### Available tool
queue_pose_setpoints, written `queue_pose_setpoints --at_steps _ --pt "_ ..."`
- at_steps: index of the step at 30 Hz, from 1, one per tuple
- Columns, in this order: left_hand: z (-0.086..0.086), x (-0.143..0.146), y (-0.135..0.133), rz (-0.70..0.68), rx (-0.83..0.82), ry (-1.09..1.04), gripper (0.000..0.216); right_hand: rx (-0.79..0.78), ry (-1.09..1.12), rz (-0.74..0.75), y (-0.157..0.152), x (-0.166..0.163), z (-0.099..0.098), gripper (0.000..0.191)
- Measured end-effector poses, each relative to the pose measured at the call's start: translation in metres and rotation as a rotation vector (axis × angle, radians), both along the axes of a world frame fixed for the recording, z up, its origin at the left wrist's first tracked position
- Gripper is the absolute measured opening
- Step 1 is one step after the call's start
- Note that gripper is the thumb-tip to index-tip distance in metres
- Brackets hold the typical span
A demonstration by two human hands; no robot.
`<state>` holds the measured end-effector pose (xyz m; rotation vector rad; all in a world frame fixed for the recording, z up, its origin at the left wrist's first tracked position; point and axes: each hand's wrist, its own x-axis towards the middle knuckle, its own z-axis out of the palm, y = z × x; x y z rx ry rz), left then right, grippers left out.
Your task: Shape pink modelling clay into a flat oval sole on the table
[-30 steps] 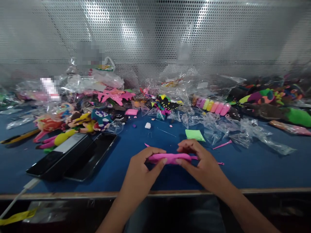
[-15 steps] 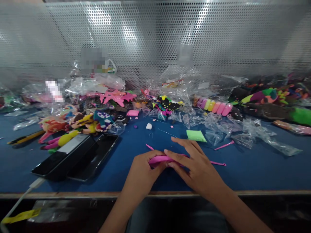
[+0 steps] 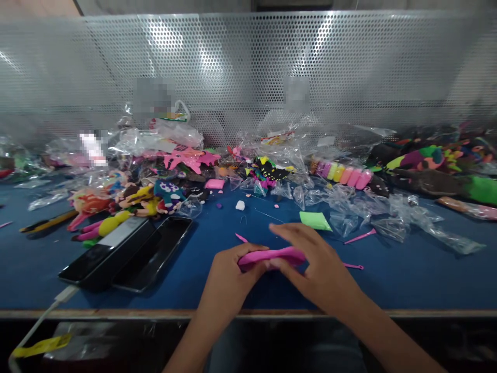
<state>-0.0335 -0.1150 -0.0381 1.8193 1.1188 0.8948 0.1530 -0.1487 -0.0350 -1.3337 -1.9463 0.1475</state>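
A long roll of pink modelling clay (image 3: 272,256) is held just above the blue table top (image 3: 407,274) near its front edge. My left hand (image 3: 229,280) is closed round the roll's left end. My right hand (image 3: 314,264) lies over the right part of the roll, fingers curved and pressed on it. A thin pink strip (image 3: 353,266) lies on the table just right of my right hand, and a pink sliver (image 3: 241,238) lies behind my left hand.
Two dark phones (image 3: 128,254) lie at the left, one with a white cable. A green clay packet (image 3: 315,220) and a white clay bit (image 3: 240,205) lie beyond my hands. Clay figures (image 3: 128,197), plastic bags (image 3: 388,212) and clay sticks (image 3: 344,173) crowd the back, before a perforated metal screen.
My hands slid toward each other along the pink roll, which now looks shorter and thicker. My right hand's fingers spread out, then curved back over it.
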Motion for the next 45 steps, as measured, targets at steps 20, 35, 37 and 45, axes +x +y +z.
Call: queue_pose_setpoints --at_steps 20,35,37,45 --pt "0.01 -0.021 0.049 -0.192 0.481 0.685 0.025 -0.694 0.43 0.249 0.068 0.043 0.051 0.037" --pt "0.026 -0.038 0.075 -0.193 0.398 0.754 0.019 -0.465 -0.375 0.116 0.099 0.01 0.034 0.022" --pt "0.031 -0.038 0.082 -0.139 0.362 0.65 0.019 -0.51 -0.393 0.158 0.101 0.01 0.039 0.024" --pt "0.059 -0.02 0.153 -0.072 0.219 0.018 0.021 -0.545 -0.406 0.117 0.131 -0.001 0.048 0.023"
